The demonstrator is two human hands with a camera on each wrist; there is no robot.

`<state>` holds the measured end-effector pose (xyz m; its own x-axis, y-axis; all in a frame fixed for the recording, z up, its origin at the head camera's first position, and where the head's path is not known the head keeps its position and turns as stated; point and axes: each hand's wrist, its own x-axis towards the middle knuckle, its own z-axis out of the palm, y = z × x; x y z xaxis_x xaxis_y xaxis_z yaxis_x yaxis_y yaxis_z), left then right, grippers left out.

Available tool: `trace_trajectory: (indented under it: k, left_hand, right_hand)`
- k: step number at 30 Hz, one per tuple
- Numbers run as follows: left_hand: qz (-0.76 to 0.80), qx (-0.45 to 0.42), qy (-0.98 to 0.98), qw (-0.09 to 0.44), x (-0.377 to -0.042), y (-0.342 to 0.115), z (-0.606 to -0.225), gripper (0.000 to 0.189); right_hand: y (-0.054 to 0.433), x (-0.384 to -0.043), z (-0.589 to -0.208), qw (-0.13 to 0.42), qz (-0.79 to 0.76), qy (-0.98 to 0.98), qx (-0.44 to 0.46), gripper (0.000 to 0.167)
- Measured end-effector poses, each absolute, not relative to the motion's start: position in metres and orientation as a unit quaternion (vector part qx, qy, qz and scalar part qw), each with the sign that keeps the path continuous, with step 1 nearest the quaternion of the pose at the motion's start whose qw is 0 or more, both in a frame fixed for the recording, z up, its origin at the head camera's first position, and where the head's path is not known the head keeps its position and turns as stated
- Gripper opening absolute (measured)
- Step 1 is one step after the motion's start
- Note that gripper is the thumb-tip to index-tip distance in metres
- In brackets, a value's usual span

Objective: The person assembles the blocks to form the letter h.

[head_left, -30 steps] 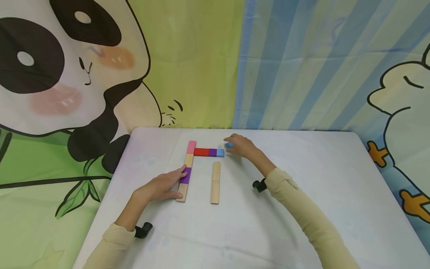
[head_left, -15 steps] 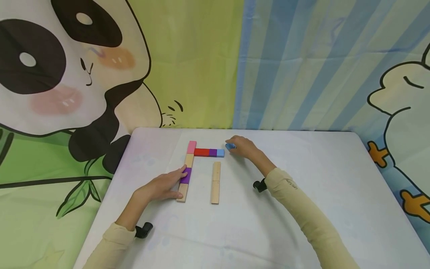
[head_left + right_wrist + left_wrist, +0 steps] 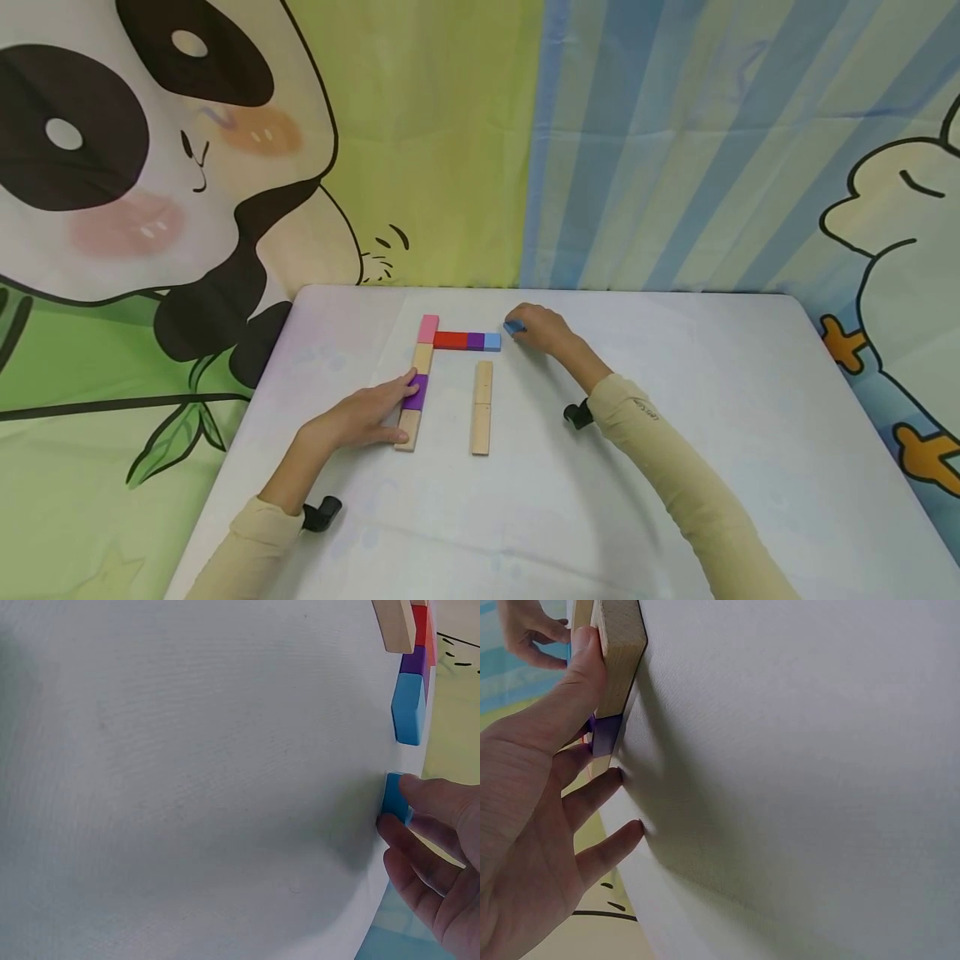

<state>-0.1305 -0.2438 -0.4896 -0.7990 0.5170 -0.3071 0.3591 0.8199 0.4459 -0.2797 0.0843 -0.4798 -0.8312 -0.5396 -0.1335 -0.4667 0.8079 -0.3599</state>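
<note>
My right hand (image 3: 543, 328) pinches a small blue block (image 3: 394, 796) between thumb and fingertips, low over the table. It sits just beyond the light blue block (image 3: 492, 342) that ends a short row, with a gap between the two. That row also has a purple block (image 3: 476, 340) and a red block (image 3: 450, 340). My left hand (image 3: 362, 414) rests along a column of blocks with fingers spread. Its thumb touches the nearest plain wooden block (image 3: 622, 664), and its index finger meets a purple block (image 3: 606, 736). Farther up stand another plain wooden block (image 3: 423, 358) and a pink block (image 3: 428, 328).
Two plain wooden blocks (image 3: 482, 408) lie end to end between the hands, below the row. The white table (image 3: 675, 375) ends at a back edge close to the right hand. A printed curtain (image 3: 660, 150) hangs behind it.
The right hand has turned the blue block slightly in its fingers and shifted it a little towards me, with the fingers curling closer. The left hand and the laid blocks stay put.
</note>
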Motion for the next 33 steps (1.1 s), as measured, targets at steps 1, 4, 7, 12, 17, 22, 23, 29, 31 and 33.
trace_trajectory:
  k: [1,4,7,12,17,22,23,29,31,33]
  left_hand:
    - [0.186,0.235,0.930,0.212,-0.130,-0.244,-0.489,0.102]
    - [0.188,0.233,0.930,0.215,-0.130,-0.244,-0.490,0.103]
    - [0.187,0.232,0.930,0.216,-0.129,-0.244,-0.490,0.103]
    - [0.188,0.231,0.930,0.215,-0.129,-0.243,-0.491,0.102]
    - [0.188,0.234,0.930,0.211,-0.130,-0.243,-0.492,0.102]
    - [0.189,0.233,0.930,0.211,-0.130,-0.244,-0.491,0.103]
    - [0.190,0.232,0.930,0.211,-0.130,-0.244,-0.491,0.103]
    - [0.187,0.235,0.931,0.209,-0.130,-0.244,-0.492,0.103]
    - [0.183,0.238,0.931,0.206,-0.130,-0.244,-0.493,0.103]
    - [0.182,0.239,0.932,0.204,-0.130,-0.244,-0.493,0.103]
  right_hand:
    - [0.084,-0.280,-0.481,0.114,-0.160,0.944,-0.265,0.036]
    - [0.084,-0.280,-0.484,0.109,-0.159,0.946,-0.262,0.036]
    - [0.085,-0.281,-0.487,0.104,-0.154,0.947,-0.262,0.035]
    - [0.085,-0.282,-0.491,0.091,-0.161,0.948,-0.259,0.035]
    - [0.084,-0.282,-0.488,0.069,-0.189,0.944,-0.262,0.037]
    - [0.076,-0.277,-0.484,0.077,-0.228,0.931,-0.274,0.038]
    - [0.073,-0.276,-0.484,0.080,-0.231,0.929,-0.276,0.038]
    - [0.057,-0.263,-0.484,0.101,-0.229,0.922,-0.296,0.038]
    - [0.053,-0.261,-0.484,0.107,-0.227,0.920,-0.301,0.038]
    - [0.050,-0.258,-0.484,0.112,-0.224,0.919,-0.306,0.039]
